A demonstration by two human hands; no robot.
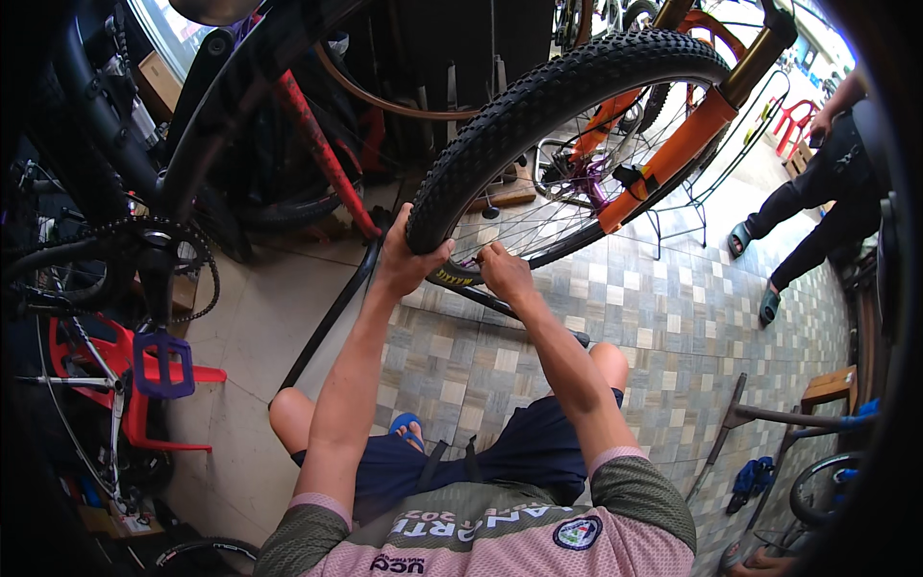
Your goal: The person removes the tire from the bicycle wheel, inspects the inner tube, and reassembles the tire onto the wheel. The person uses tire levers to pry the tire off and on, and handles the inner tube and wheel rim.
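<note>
A knobby black bicycle tire [524, 106] on a spoked wheel is mounted in an orange suspension fork [665, 162], raised in front of me. My left hand [409, 255] is closed round the tire's near left end, thumb on the sidewall. Beside it, at the inner edge of the rim, the fingers of my right hand [507, 272] are pinched together. What they hold, if anything, is too small to make out. A purple hub [598, 183] shows at the wheel's middle, behind the spokes.
To the left are a dark bike frame with a chainring [197, 245], a purple pedal [163, 365] and a red plastic stool [135, 385]. A red post [322, 144] stands behind my left hand. At right stands a person in dark trousers [832, 183]. Tiled floor [635, 308] lies below.
</note>
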